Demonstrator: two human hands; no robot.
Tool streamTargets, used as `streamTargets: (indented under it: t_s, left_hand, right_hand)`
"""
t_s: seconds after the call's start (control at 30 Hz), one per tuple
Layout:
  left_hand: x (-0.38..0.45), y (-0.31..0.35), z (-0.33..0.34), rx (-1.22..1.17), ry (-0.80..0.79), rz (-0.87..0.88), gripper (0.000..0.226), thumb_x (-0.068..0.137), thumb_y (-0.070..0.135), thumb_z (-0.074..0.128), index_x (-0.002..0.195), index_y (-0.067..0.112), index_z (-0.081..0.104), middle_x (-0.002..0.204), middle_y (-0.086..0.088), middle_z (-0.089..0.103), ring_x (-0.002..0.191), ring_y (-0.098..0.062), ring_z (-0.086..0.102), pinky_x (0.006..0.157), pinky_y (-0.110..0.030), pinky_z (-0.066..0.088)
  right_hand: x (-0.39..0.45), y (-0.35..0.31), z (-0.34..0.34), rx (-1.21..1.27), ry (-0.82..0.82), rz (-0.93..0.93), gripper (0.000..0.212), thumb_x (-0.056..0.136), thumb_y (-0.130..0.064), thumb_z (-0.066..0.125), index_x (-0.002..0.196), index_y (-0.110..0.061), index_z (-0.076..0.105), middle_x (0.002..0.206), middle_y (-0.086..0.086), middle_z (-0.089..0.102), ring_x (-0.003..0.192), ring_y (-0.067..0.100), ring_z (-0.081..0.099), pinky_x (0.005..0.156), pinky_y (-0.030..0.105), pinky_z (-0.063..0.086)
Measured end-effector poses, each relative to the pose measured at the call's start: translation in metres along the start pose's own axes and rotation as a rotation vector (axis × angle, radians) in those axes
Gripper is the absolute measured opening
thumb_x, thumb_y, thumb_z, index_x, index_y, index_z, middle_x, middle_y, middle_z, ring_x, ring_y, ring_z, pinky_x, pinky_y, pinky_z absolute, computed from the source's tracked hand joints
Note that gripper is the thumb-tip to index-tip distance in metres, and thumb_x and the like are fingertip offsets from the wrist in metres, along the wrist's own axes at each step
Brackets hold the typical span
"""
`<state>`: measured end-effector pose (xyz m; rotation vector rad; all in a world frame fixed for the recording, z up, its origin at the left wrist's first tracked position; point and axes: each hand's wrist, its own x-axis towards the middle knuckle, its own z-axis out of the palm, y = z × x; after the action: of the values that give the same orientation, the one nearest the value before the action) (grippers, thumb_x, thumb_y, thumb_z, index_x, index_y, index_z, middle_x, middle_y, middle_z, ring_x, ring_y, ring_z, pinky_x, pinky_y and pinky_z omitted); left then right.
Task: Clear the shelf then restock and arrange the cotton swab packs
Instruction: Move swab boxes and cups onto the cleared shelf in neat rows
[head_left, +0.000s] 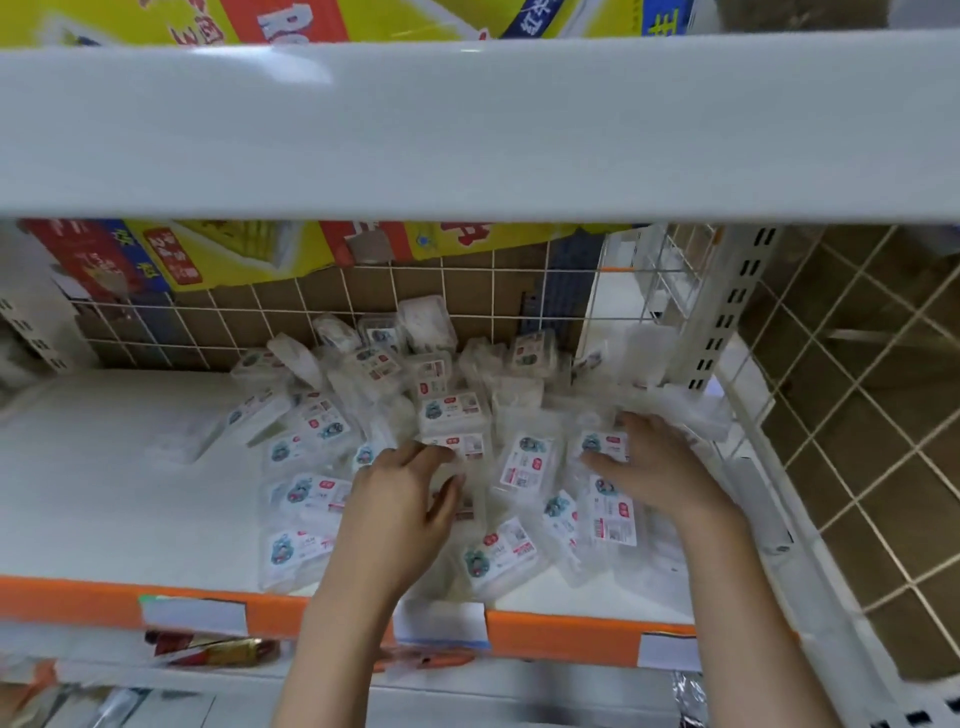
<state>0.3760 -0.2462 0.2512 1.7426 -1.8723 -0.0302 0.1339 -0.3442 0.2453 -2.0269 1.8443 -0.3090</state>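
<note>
The left hand (402, 499) curls its fingers round a pack (460, 457) in the middle of the heap, while the right hand (657, 467) lies flat, fingers spread, on packs beside it. The packs (332, 431) lie jumbled on the right half of the white shelf (114, 483), against a wire grid (322, 306)

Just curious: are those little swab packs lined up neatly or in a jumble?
A jumble: the swab packs lie heaped at all angles on the shelf.
</note>
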Motion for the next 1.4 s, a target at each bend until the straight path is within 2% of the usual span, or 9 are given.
streamTargets:
  t_s: [0.1,0.17,0.27,0.37,0.47,0.8,1.0,1.23,1.4]
  left_hand:
    - [-0.005,-0.001,0.001,0.013,-0.01,0.002,0.043,0.081,0.038,0.042,0.097,0.011,0.071,0.091,-0.005,0.069,0.077,-0.03,0.065,0.064,-0.043,0.055]
    - [-0.007,-0.001,0.003,0.003,-0.016,-0.007,0.036,0.08,0.032,0.049,0.1,0.01,0.07,0.092,-0.006,0.069,0.08,-0.031,0.065,0.067,-0.043,0.055]
    - [-0.008,0.002,0.006,-0.022,-0.029,-0.001,0.035,0.079,0.029,0.051,0.102,0.01,0.07,0.095,-0.007,0.068,0.085,-0.03,0.064,0.071,-0.043,0.055]
    - [-0.007,0.008,0.011,-0.029,-0.038,0.035,0.034,0.081,0.03,0.051,0.101,0.011,0.069,0.093,-0.006,0.068,0.083,-0.03,0.064,0.069,-0.042,0.055]
    - [0.0,0.015,0.016,-0.016,-0.029,0.073,0.033,0.082,0.031,0.052,0.101,0.011,0.069,0.092,-0.006,0.068,0.081,-0.03,0.065,0.069,-0.04,0.055]
    - [0.055,0.035,0.031,0.055,-0.144,0.124,0.042,0.092,0.03,0.053,0.132,0.017,0.051,0.127,-0.006,0.055,0.11,-0.028,0.053,0.09,-0.036,0.045]
    - [0.126,0.048,0.055,0.143,-0.232,0.098,0.051,0.094,0.037,0.047,0.139,0.014,0.039,0.133,-0.012,0.045,0.125,-0.032,0.04,0.101,-0.04,0.036]
    - [0.176,0.064,0.068,0.318,-0.393,0.013,0.074,0.083,0.072,0.039,0.123,0.011,0.051,0.13,-0.017,0.052,0.122,-0.038,0.045,0.1,-0.046,0.039]
    - [0.178,0.075,0.072,0.395,-0.458,-0.056,0.047,0.092,0.046,0.049,0.129,0.017,0.045,0.131,-0.013,0.051,0.123,-0.034,0.042,0.094,-0.042,0.038]
  right_hand:
    - [0.005,0.001,-0.003,0.036,-0.051,-0.002,0.036,0.08,-0.056,0.061,0.101,-0.026,0.06,0.113,0.005,0.064,0.108,0.023,0.055,0.087,0.033,0.042]
    - [0.003,-0.001,-0.006,0.082,-0.071,-0.024,0.02,0.082,-0.048,0.065,0.078,-0.031,0.054,0.103,0.003,0.067,0.098,0.02,0.059,0.076,0.029,0.041]
    - [0.002,-0.002,-0.006,0.1,-0.046,-0.012,0.039,0.078,-0.049,0.068,0.105,-0.022,0.059,0.115,0.007,0.061,0.11,0.025,0.054,0.091,0.037,0.044]
    - [0.004,-0.005,-0.007,0.058,-0.026,0.02,0.061,0.071,-0.056,0.07,0.115,-0.016,0.055,0.115,0.01,0.047,0.111,0.027,0.052,0.087,0.033,0.046]
    - [0.007,-0.009,-0.009,0.068,0.078,0.036,0.054,0.075,-0.042,0.074,0.113,-0.007,0.055,0.11,0.009,0.034,0.101,0.031,0.054,0.078,0.029,0.042]
    - [-0.013,-0.004,-0.004,0.104,0.446,-0.2,0.028,0.083,-0.019,0.067,0.108,-0.01,0.056,0.106,0.01,0.058,0.099,0.03,0.054,0.08,0.041,0.047]
    - [-0.027,0.009,0.0,0.17,0.518,-0.201,0.031,0.08,-0.015,0.07,0.108,-0.008,0.059,0.104,0.011,0.061,0.095,0.031,0.057,0.078,0.038,0.046]
    - [-0.039,0.015,0.002,0.201,0.522,-0.19,0.033,0.081,-0.015,0.069,0.111,-0.01,0.058,0.108,0.007,0.06,0.101,0.028,0.056,0.085,0.04,0.047]
    - [-0.043,0.02,0.004,0.21,0.531,-0.194,0.031,0.081,-0.015,0.07,0.11,-0.011,0.058,0.105,0.006,0.059,0.097,0.026,0.056,0.082,0.039,0.048]
